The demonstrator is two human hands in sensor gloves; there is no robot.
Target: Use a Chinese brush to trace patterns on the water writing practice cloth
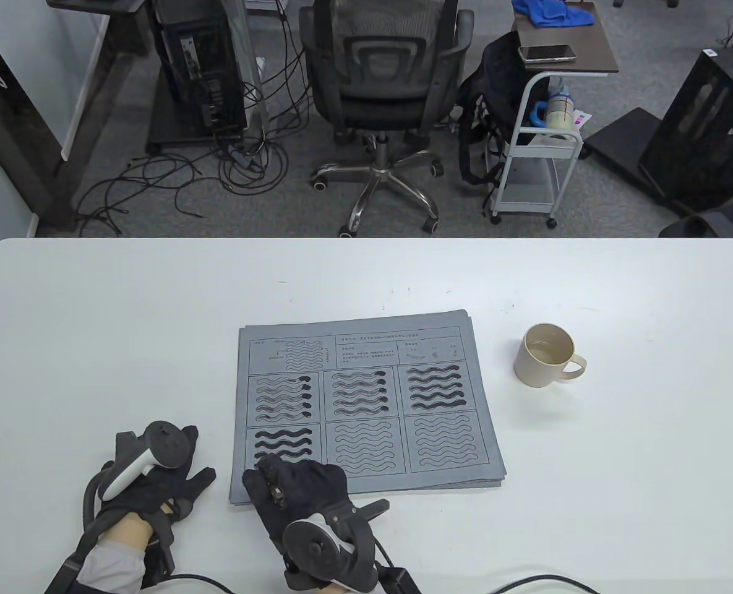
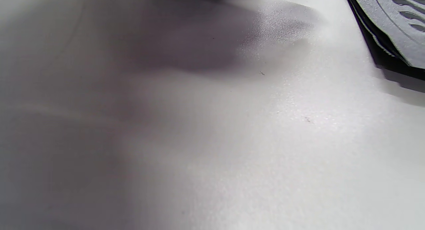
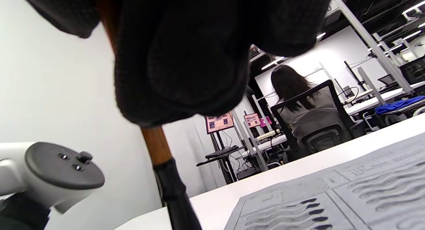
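My left hand (image 1: 156,473) lies on the white surface (image 1: 94,322) at about eight o'clock from the cloth, fingers loose and released, holding nothing; its wrist view shows only bare surface and one corner of the cloth stack.

Just to its right, my right hand (image 1: 298,489) sits over the cloth's near-left corner, at roughly seven o'clock on the sheet. Its fingers are curled around the brush (image 3: 164,176): the right wrist view shows the brown shaft leaving my glove and running down into the dark head. The tip itself is cut off by the frame edge, so I cannot tell whether it touches the cloth.

The water writing cloth (image 1: 366,408) lies flat at the middle of the surface, with six wave panels under a header strip. By my judgement the three upper panels are traced, their lines dark and wet. The lower-left panel looks partly done, dark at the top with my hand covering the rest. The lower-middle and lower-right panels show only thin outlines, so they remain, roughly a third or more of the work.

Farther right, at three o'clock from the cloth and well apart, stands the beige cup (image 1: 547,356).
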